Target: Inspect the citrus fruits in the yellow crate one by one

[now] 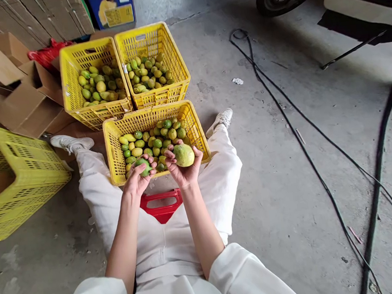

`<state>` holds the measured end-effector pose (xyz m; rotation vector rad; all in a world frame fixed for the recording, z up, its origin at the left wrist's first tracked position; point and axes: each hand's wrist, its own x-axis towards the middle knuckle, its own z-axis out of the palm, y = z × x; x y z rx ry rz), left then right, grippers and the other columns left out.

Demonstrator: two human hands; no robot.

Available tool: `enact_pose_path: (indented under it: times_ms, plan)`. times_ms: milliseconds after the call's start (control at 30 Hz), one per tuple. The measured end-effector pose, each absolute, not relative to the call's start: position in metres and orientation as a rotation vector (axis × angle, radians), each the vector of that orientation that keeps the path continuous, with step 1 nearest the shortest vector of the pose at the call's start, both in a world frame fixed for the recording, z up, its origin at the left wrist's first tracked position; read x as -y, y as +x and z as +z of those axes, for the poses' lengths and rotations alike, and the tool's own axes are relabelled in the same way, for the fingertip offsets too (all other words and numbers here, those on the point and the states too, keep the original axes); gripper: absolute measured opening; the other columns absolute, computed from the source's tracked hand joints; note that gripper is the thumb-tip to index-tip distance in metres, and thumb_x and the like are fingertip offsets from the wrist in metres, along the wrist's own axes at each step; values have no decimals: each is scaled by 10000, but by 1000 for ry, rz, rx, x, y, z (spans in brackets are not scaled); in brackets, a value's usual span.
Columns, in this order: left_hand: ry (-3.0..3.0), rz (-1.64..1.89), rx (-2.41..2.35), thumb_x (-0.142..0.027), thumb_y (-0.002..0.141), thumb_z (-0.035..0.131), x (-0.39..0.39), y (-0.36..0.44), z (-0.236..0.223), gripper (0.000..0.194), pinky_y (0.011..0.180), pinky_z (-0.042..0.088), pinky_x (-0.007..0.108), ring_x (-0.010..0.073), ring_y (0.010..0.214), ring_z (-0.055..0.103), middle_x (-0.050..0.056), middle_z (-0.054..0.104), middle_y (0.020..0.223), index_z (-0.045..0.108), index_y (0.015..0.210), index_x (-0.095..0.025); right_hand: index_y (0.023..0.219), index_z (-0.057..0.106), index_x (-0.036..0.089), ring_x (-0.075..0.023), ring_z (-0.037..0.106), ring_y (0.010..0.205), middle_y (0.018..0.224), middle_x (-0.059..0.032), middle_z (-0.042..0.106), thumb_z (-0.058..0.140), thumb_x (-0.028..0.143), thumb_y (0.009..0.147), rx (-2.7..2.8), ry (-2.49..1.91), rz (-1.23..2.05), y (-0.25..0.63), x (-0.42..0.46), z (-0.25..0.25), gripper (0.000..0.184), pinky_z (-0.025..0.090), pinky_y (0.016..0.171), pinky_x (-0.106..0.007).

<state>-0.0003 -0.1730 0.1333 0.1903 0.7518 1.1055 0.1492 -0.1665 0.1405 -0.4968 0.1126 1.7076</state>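
Note:
My left hand (139, 176) is closed around a dark green fruit (144, 166), which looks like a lemon or lime. In my right hand (184, 169) sits a bigger, pale yellow-green citrus fruit (184, 155), gripped between thumb and fingers. Both hands hover over the front rim of a yellow plastic crate (115, 171) between my legs. Several green and yellow citrus fruits (157, 139) lie inside it. The two held fruits are apart from each other.
Behind stand two more yellow crates, the left one (74, 108) and the right one (179, 81), holding similar fruits. A yellow-green crate (29, 181) and cardboard boxes (27, 105) are at left. Black cables (308, 164) cross the floor near a scooter (366, 6). I sit on a red stool (162, 212).

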Motion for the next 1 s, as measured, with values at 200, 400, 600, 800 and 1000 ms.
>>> enact_pose_path:
  times_ms: [200, 400, 600, 800, 1000]
  plan:
    - [158, 1123, -798, -272, 731, 782, 171, 2, 137, 235, 558, 500, 179, 115, 695, 610, 31, 624, 785, 635, 863, -145, 1050, 651, 257, -191, 658, 967, 1026, -42, 704, 541, 401, 817, -87, -469, 1706, 153, 167, 147, 295, 617, 771, -348]
    - [107, 1141, -843, -279, 813, 633, 171, -1, 144, 214, 760, 601, 324, 219, 901, 700, 100, 717, 980, 658, 991, -161, 1170, 631, 280, -235, 630, 1177, 1170, -38, 697, 606, 319, 782, 3, -519, 1704, 152, 169, 145, 391, 597, 916, -438]
    - [76, 1151, -747, -158, 709, 736, 171, -3, 141, 192, 493, 480, 118, 70, 608, 586, 2, 608, 774, 603, 845, -185, 995, 630, 304, -153, 664, 918, 1002, 22, 684, 764, 329, 716, 57, -527, 1697, 150, 169, 137, 310, 608, 726, -256]
    - [18, 1176, -854, -224, 820, 607, 169, -5, 139, 84, 478, 481, 148, 95, 642, 607, 68, 692, 913, 637, 874, -167, 863, 632, 253, -137, 661, 752, 866, 29, 685, 679, 421, 809, 66, -625, 1773, 151, 163, 130, 183, 558, 558, -213]
    - [108, 1230, -726, -270, 835, 514, 173, -8, 148, 266, 802, 601, 312, 216, 1005, 667, 125, 686, 1099, 657, 1036, -170, 1089, 655, 274, -238, 664, 1086, 1167, -21, 705, 559, 304, 750, 151, -560, 1785, 154, 166, 137, 354, 603, 837, -398]
